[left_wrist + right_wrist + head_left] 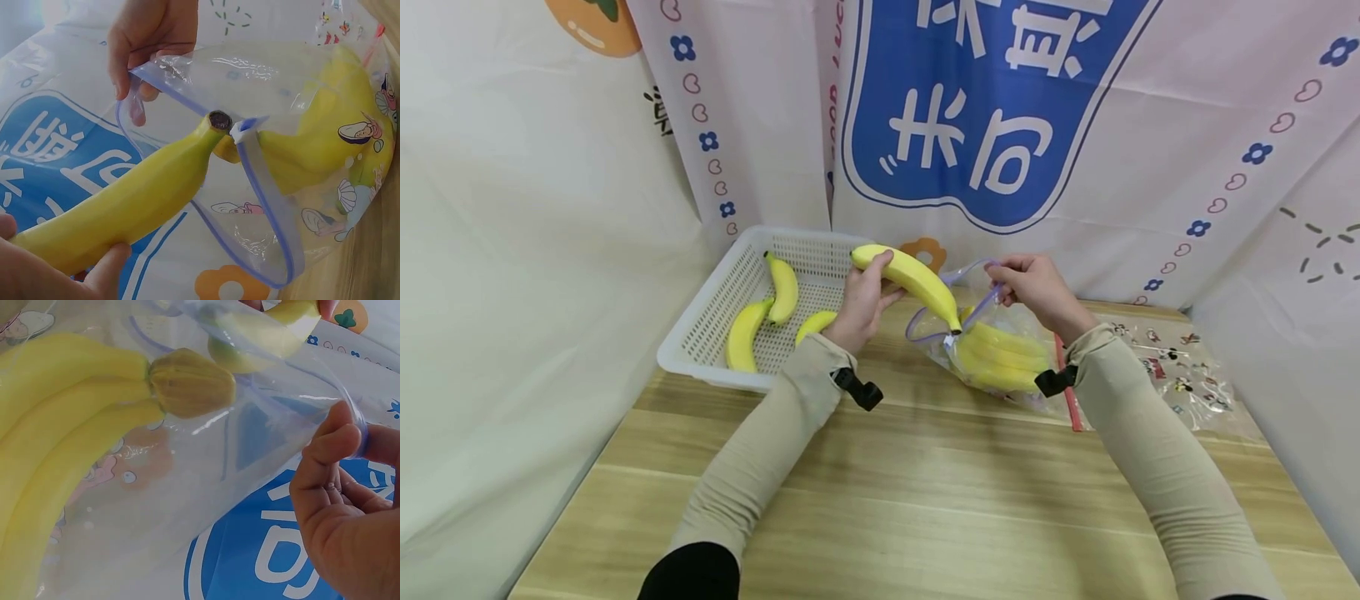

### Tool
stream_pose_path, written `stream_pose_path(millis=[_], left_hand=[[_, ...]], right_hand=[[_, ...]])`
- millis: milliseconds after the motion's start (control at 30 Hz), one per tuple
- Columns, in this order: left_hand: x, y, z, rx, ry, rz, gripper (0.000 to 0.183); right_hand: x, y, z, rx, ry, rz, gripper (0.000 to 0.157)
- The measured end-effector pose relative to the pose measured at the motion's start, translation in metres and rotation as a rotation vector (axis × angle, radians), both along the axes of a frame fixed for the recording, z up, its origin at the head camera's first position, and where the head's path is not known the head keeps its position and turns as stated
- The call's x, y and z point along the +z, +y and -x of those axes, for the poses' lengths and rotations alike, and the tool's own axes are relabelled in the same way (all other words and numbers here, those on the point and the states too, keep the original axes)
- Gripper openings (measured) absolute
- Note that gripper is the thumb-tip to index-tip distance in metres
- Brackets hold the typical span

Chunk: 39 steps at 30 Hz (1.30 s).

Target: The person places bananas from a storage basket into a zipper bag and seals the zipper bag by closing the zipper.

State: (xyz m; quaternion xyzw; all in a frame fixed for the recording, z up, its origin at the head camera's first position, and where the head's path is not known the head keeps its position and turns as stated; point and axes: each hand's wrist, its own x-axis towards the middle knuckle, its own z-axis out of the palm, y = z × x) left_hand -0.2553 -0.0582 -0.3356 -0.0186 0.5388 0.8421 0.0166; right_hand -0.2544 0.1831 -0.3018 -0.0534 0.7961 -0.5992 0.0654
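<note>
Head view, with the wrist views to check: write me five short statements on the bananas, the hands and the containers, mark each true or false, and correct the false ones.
1. The left hand holds a banana. True.
2. The right hand touches nothing. False: it pinches the clear bag at its rim.
3. Bananas lie inside that bag. True.
4. The white basket is empty. False: three bananas show in it.
5. Printed plastic lies on the table. True.
</note>
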Motion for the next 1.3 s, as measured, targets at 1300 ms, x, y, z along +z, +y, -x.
stream_pose_path(millis=[1300], left_hand=[[-0.002, -0.015, -0.002, -0.241, -0.029, -0.108, 0.022]], right_hand=[[0.002, -0.005, 0.002, -0.022, 0.001, -0.027, 0.031]])
